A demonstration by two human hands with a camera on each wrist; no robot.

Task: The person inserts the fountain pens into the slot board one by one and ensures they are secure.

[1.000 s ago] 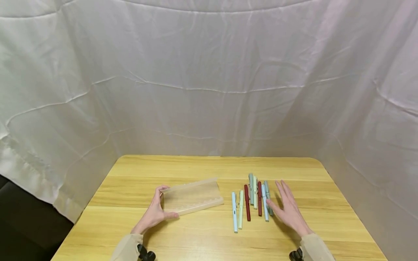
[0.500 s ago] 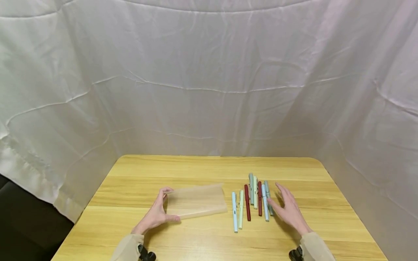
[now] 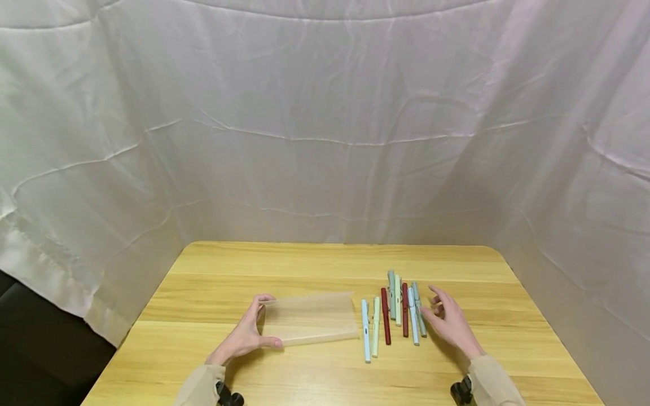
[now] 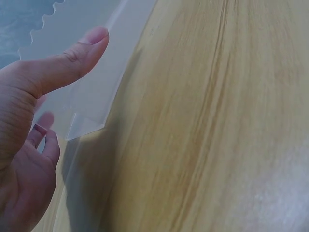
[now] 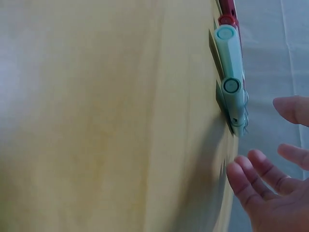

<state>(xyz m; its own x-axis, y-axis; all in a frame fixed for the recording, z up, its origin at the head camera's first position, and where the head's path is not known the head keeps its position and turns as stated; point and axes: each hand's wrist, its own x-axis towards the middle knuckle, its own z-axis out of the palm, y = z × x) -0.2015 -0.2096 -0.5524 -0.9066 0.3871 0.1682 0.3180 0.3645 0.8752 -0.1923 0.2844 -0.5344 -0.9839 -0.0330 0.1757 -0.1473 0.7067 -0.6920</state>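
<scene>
Presently, a translucent plastic tray (image 3: 311,318) sits left of the tabletop's (image 3: 304,375) centre, well in from the far edge. Left hand (image 3: 249,330) spans its left end, thumb against the near side, fingers bent round behind: gripped. Left wrist view shows the end tilted, with a shadow below; cannot tell if any part touches down.

Handling, by judgement: light, thin-walled, fairly stiff with some flex; smooth enough to slip, liable to crack or crease if bent hard. Best hold: across a short end, thumb and fingers on opposing long sides, light pressure.

Eight slim pens (image 3: 398,307) lie right of centre, roughly side by side, lengths pointing toward the far edge. Outermost left a light blue pen (image 3: 366,332); outermost right a grey-green pen (image 3: 419,313). Right hand (image 3: 452,324) just beside the latter, fingers loosely curved, nothing held. Pens probably light, rigid, smooth; apt to roll, clips perhaps checking that. Take mid-barrel.

Materials: tray frosted, flat-panelled, folded lip, one edge scalloped in shallow notches. Pens matt-looking, straight barrels, disc-like ends, thin wire clips. Tabletop pale yellow wood grain, mild sheen, rounded far corners. Behind, creased pale cloth (image 3: 325,186).
</scene>
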